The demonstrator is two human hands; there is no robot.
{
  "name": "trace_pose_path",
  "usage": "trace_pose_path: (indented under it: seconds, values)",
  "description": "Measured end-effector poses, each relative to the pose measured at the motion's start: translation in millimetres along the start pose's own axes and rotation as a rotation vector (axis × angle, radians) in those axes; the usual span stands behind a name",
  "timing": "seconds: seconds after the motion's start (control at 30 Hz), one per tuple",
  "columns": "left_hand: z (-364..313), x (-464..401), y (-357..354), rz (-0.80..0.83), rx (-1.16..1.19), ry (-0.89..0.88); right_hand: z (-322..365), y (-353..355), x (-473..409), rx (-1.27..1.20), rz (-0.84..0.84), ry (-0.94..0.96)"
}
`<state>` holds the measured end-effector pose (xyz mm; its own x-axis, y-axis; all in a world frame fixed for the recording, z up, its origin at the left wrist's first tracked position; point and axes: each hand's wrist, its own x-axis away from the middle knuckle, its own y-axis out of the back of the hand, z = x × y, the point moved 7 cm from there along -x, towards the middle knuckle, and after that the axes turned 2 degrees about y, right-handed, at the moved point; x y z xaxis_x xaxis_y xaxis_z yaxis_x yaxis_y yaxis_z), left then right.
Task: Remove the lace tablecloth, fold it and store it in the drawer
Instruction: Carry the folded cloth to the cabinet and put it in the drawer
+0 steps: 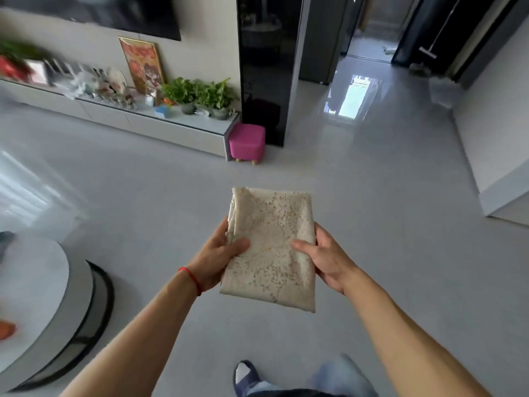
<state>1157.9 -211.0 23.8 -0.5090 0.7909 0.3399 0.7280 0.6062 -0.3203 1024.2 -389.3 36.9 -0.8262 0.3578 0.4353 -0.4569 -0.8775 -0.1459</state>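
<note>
The cream lace tablecloth (pixel 272 242) is folded into a flat rectangle and held out in front of me over the floor. My left hand (pixel 220 256) grips its left edge, thumb on top and fingers underneath. My right hand (pixel 323 259) grips the right edge the same way. A red string sits on my left wrist. No open drawer shows in this view.
A round white table (pixel 40 299) stands at the lower left. A long low white cabinet (pixel 160 130) with drawer fronts runs along the far wall, carrying plants and ornaments. A pink stool (pixel 246 143) sits beside a tall black cabinet (pixel 266 67). Grey floor stretches ahead toward a hallway.
</note>
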Motion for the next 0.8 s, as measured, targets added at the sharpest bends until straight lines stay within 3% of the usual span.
trace_pose_path:
  seconds: [0.2,0.4,0.53,0.63,0.8]
  values:
    - [-58.5,-94.2,118.6,-0.416,0.182,-0.039,66.2,-26.9,-176.8,0.284,0.025,0.055]
    - [-112.8,-181.6,190.2,-0.690,0.283,-0.084,129.3,-61.0,-344.9,0.535,0.129,0.123]
    - [-136.6,-220.7,219.5,-0.776,0.381,-0.067,158.3,-95.7,-435.8,0.587,0.313,-0.002]
    - [-149.9,-252.1,252.7,-0.815,0.389,-0.049,182.5,-131.5,-500.5,0.667,0.410,0.014]
    - [-186.2,-323.2,339.9,-0.796,0.328,-0.005,208.1,-176.9,-605.4,0.660,0.363,0.013]
